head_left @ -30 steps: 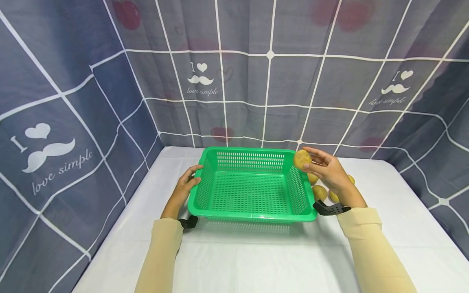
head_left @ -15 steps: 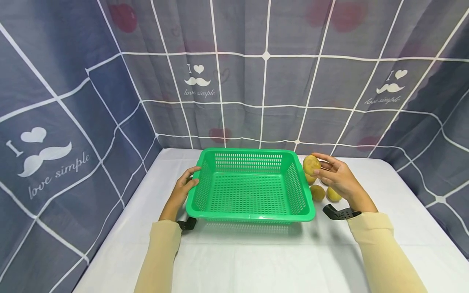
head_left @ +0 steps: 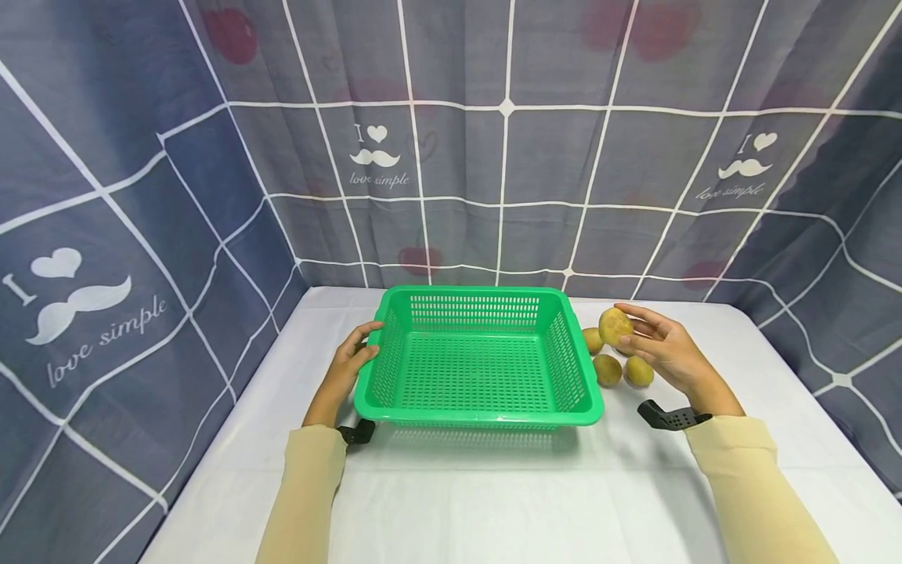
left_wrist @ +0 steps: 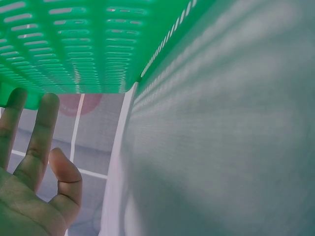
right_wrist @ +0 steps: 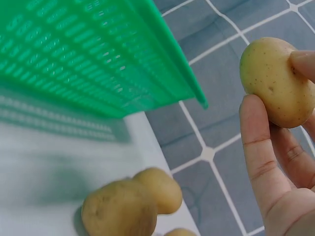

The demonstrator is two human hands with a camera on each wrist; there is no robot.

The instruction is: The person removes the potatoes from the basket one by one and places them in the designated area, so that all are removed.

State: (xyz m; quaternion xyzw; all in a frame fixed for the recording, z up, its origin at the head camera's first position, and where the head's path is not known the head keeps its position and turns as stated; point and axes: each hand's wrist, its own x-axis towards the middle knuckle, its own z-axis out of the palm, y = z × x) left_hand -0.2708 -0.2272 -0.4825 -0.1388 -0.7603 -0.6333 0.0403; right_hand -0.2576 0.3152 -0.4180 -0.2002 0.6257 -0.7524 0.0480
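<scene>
A green plastic basket (head_left: 479, 418) with slotted walls stands on the white table. My left hand (head_left: 347, 366) rests against its left rim, the fingers mostly straight. In the left wrist view two fingertips of the hand (left_wrist: 37, 162) touch the basket (left_wrist: 74, 54) from outside, and one finger is bent beside them. My right hand (head_left: 669, 354) pinches a yellow-brown potato (head_left: 615, 326) between thumb and fingers, off the basket's right side. The right wrist view shows this potato (right_wrist: 273, 81) raised above the table, apart from the basket.
Several more potatoes (head_left: 639, 372) lie on the table (head_left: 479, 501) by the basket's right wall, partly under my right hand. A grey-blue checked curtain (head_left: 465, 157) hangs behind the table and along both sides. Each wrist carries a black mount (head_left: 672, 416).
My right hand has moved rightward with the potato, from over the basket's right rim to beyond it. The left hand stays at the left rim.
</scene>
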